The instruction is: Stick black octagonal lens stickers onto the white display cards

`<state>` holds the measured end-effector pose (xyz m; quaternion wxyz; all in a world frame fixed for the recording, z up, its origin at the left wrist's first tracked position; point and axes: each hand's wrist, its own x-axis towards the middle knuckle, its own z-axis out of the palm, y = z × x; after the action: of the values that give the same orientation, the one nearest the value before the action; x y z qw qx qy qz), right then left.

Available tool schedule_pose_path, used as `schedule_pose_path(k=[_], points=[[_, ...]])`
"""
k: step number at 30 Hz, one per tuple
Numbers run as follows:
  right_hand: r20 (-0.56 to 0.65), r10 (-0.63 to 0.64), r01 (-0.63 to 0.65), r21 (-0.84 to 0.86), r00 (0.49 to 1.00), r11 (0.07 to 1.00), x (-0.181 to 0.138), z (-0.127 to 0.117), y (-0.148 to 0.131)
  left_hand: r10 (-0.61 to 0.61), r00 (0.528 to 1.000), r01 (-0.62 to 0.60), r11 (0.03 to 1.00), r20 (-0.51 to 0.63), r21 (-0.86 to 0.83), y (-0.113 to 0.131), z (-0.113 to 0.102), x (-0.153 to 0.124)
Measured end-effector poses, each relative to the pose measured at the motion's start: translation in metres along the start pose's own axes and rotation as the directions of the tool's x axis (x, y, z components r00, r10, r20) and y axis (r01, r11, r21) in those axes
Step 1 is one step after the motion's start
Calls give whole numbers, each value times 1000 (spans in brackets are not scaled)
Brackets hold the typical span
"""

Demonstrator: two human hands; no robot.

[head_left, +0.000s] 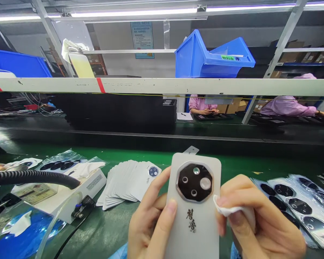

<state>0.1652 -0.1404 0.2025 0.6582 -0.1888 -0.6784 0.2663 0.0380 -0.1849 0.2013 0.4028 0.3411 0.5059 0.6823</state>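
Note:
A light grey smartphone (197, 237) stands upright in front of me, its back with an octagonal black camera module (194, 182) facing me. Dark lettering runs below the module. My left hand (153, 219) grips the phone by its left edge, thumb on the back. At the phone's right edge, my right hand (259, 219) pinches a folded white wipe (232, 210), which touches the edge beside the camera module. The lower end of the phone is out of frame.
A fanned stack of white cards (126, 181) lies left of the phone. Farther left are a white box (90, 183), a black corrugated hose (35, 178) and cables. Bagged camera-lens panels (299, 205) lie at right. Above runs a shelf beam (156, 85) with a blue bin (213, 59). People in pink work beyond.

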Motion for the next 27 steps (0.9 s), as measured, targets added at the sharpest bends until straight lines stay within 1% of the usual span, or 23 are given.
schedule_pose_path(k=[2, 4, 5, 7, 8, 9, 11, 12, 14, 16, 18, 21, 23, 25, 27], points=[[-63, 37, -39, -31, 997, 999, 7, -5, 9, -36, 998, 38, 999, 56, -32, -17, -1, 11], [-81, 128, -133, -53, 988, 990, 12, -15, 30, -86, 987, 88, 996, 138, -4, -51, -6, 25], [-44, 179, -182, -74, 983, 981, 13, -22, 47, -121, 977, 115, 992, 176, 43, -74, -10, 31], [54, 296, -283, -173, 954, 943, 8, -40, 89, -214, 946, 167, 966, 246, 196, -125, -20, 37], [108, 366, -330, -259, 924, 908, 1, -51, 113, -268, 927, 193, 941, 261, 280, -150, -25, 37], [129, 418, -365, -306, 899, 879, -8, -61, 137, -299, 917, 209, 924, 263, 321, -172, -29, 34], [134, 498, -418, -387, 857, 822, -31, -82, 181, -327, 908, 220, 904, 261, 367, -204, -34, 27], [131, 538, -441, -429, 833, 788, -43, -92, 198, -323, 910, 209, 900, 262, 382, -213, -35, 22], [135, 609, -472, -510, 781, 719, -64, -108, 222, -283, 911, 123, 881, 300, 456, -220, -34, 14], [155, 668, -477, -585, 728, 656, -79, -120, 234, -224, 902, -31, 819, 370, 572, -217, -32, 6], [181, 706, -453, -653, 684, 606, -87, -126, 238, -178, 887, -187, 704, 425, 685, -211, -33, 1], [217, 732, -390, -731, 646, 561, -89, -129, 240, -152, 893, -291, 521, 423, 803, -201, -36, -1], [247, 741, -345, -764, 625, 545, -88, -129, 242, -107, 899, -337, 453, 425, 825, -197, -36, 9], [273, 753, -309, -788, 599, 532, -86, -130, 244, -55, 889, -387, 443, 455, 809, -196, -31, 31], [290, 765, -283, -807, 575, 519, -84, -132, 247, -31, 873, -424, 443, 486, 790, -199, -23, 62]])
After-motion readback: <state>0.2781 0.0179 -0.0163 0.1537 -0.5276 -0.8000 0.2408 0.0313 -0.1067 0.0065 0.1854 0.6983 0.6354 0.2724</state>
